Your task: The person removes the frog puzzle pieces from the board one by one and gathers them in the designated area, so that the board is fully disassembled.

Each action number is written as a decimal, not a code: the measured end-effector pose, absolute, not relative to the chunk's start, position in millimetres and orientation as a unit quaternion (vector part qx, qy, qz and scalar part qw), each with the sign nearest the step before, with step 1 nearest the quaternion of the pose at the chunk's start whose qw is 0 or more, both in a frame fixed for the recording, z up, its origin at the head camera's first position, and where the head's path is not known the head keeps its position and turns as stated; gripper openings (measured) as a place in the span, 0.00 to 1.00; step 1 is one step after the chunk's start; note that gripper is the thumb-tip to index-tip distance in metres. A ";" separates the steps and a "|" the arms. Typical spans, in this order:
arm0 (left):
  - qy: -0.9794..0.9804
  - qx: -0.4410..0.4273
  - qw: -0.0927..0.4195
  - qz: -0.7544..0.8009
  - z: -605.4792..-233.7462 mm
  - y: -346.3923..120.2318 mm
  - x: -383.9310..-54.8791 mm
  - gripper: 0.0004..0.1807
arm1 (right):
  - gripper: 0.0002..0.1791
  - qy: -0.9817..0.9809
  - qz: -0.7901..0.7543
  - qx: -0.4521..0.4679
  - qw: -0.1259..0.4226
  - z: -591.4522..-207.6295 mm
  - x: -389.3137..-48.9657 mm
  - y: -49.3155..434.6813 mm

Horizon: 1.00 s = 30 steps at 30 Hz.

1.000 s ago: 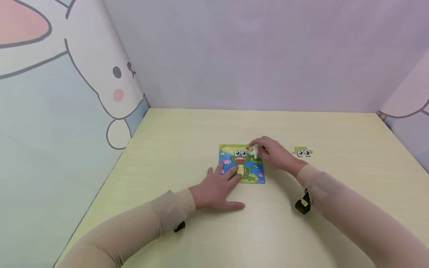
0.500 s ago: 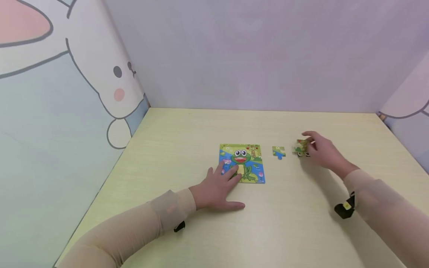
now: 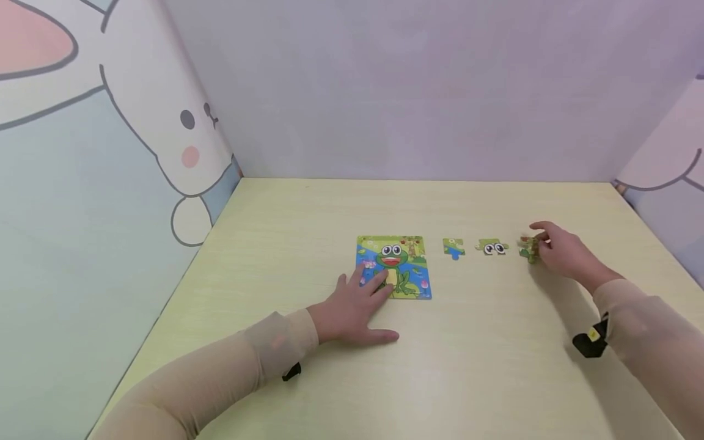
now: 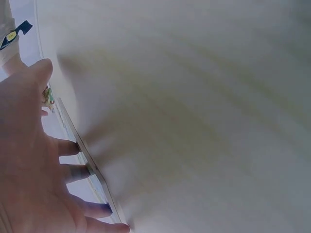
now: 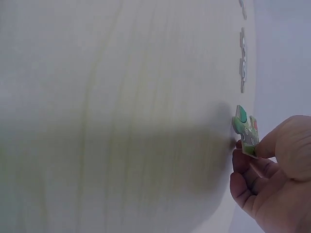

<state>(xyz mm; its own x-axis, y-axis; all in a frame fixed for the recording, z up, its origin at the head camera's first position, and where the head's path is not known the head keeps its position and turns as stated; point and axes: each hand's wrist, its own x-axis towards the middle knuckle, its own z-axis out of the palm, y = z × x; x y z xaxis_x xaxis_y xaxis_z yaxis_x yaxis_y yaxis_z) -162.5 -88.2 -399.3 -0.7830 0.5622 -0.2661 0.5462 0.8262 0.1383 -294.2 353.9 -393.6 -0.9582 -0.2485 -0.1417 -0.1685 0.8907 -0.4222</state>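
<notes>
A square frog puzzle board (image 3: 410, 269) lies mid-table, its picture showing a green frog on blue water. My left hand (image 3: 352, 308) rests with spread fingers on the board's lower left part. Off to the right, my right hand (image 3: 566, 250) pinches a green puzzle piece (image 5: 247, 130) between thumb and fingers, close over the table. Left of that piece lies a puzzle piece with two frog eyes (image 3: 493, 247). Between it and the board is a green and blue puzzle piece (image 3: 453, 247), its tab pointing toward me.
The pale wooden table (image 3: 308, 214) ends at a lilac back wall (image 3: 418, 91). A wall with a cartoon animal print (image 3: 137, 153) stands along the left side, and another printed wall (image 3: 671, 146) at the right.
My right hand has lifted a piece off the board's upper right and carried it right, past the eye piece. The green and blue piece has come into sight. My left hand stays put.
</notes>
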 end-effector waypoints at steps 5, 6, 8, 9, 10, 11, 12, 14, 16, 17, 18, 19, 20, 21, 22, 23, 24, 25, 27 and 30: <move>0.944 0.296 0.143 0.033 -399.6 -90.0 -161.3 0.51 | 0.31 0.970 -0.202 -0.107 0.081 -389.8 -294.2 353.3; 0.944 0.297 0.141 0.034 -399.6 -90.4 -161.1 0.51 | 0.31 0.970 -0.203 -0.108 0.077 -388.8 -294.4 353.0; 0.944 0.298 0.138 0.034 -399.7 -91.1 -160.9 0.51 | 0.31 0.970 -0.205 -0.115 0.062 -387.1 -294.7 350.4; 0.944 0.299 0.137 0.035 -399.5 -91.3 -160.6 0.50 | 0.31 0.970 -0.207 -0.117 0.058 -386.1 -294.6 348.3; 0.944 0.299 0.136 0.034 -399.1 -91.4 -160.5 0.50 | 0.30 0.969 -0.209 -0.119 0.054 -385.1 -294.4 345.5; 0.944 0.300 0.133 0.033 -399.3 -91.4 -160.4 0.50 | 0.30 0.969 -0.212 -0.121 0.049 -384.3 -294.2 342.1; 0.944 0.300 0.130 0.030 -399.4 -91.4 -160.4 0.50 | 0.29 0.968 -0.215 -0.123 0.046 -383.1 -293.7 337.8; 0.945 0.301 0.127 0.025 -399.6 -91.4 -160.3 0.50 | 0.29 0.965 -0.224 -0.127 0.045 -380.4 -292.7 327.5; 0.946 0.300 0.123 0.023 -400.1 -92.0 -159.9 0.49 | 0.28 0.962 -0.233 -0.133 0.045 -378.0 -292.8 315.1; 0.946 0.299 0.122 0.022 -400.2 -92.8 -159.2 0.49 | 0.28 0.960 -0.238 -0.138 0.045 -377.1 -293.1 307.9; 0.947 0.298 0.122 0.023 -400.4 -94.0 -158.4 0.49 | 0.28 0.959 -0.242 -0.144 0.045 -376.2 -293.4 300.5; 0.947 0.296 0.123 0.024 -400.6 -95.6 -157.3 0.49 | 0.28 0.957 -0.245 -0.150 0.046 -375.6 -293.7 292.8; 0.948 0.294 0.123 0.026 -400.8 -97.4 -155.9 0.49 | 0.28 0.955 -0.248 -0.156 0.048 -374.9 -293.7 284.9; 0.948 0.292 0.123 0.029 -401.1 -99.6 -154.3 0.49 | 0.28 0.953 -0.250 -0.163 0.050 -374.1 -293.5 276.8; 0.949 0.291 0.121 0.030 -401.5 -102.2 -152.6 0.49 | 0.28 0.951 -0.253 -0.170 0.053 -373.5 -293.0 268.8; 0.949 0.288 0.122 0.032 -402.0 -104.9 -150.7 0.48 | 0.28 0.949 -0.254 -0.176 0.058 -372.9 -292.4 260.6; 0.950 0.286 0.122 0.034 -402.3 -107.7 -148.8 0.48 | 0.28 0.948 -0.254 -0.183 0.062 -372.5 -291.8 252.7; 0.950 0.283 0.123 0.036 -402.3 -110.5 -146.9 0.48 | 0.28 0.946 -0.254 -0.191 0.067 -372.1 -290.9 244.9; 0.952 0.277 0.123 0.041 -402.3 -115.7 -143.2 0.47 | 0.28 0.943 -0.252 -0.207 0.074 -371.9 -289.2 229.3; 0.954 0.268 0.127 0.049 -401.4 -121.9 -138.8 0.47 | 0.27 0.937 -0.252 -0.225 0.084 -372.6 -286.3 207.6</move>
